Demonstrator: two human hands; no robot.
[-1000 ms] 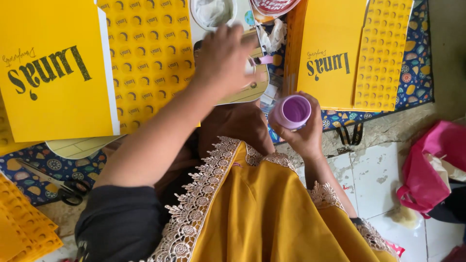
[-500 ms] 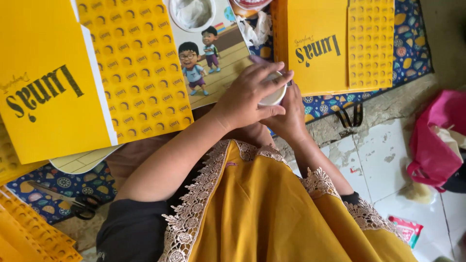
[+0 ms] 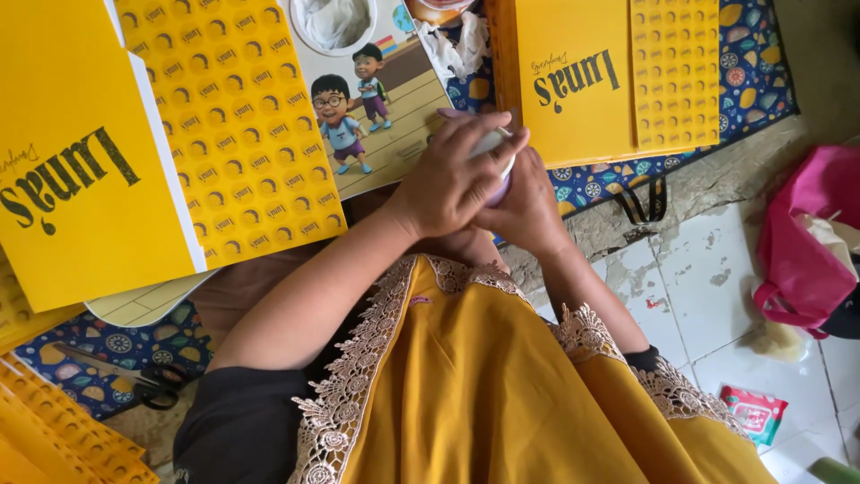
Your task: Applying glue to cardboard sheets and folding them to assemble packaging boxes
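Note:
Both hands meet just above my lap, over the edge of a patterned mat. My right hand (image 3: 530, 218) wraps around a small purple cup (image 3: 503, 189), mostly hidden by fingers. My left hand (image 3: 452, 179) lies over the top of the cup, its fingers pressing on a white lid (image 3: 494, 143). Only a sliver of the lid and of the cup's purple side shows.
Flat yellow printed cartons lie at the left (image 3: 81, 179) and top right (image 3: 573, 81). A board with a cartoon picture (image 3: 394, 99) carries a white bowl (image 3: 333, 22). Scissors (image 3: 143, 381) lie lower left. A pink bag (image 3: 806, 246) and a small packet (image 3: 754, 412) rest on the tiled floor.
My left hand came back from the board and now covers the cup with a white lid. The cup's open purple mouth, visible a second ago, is hidden.

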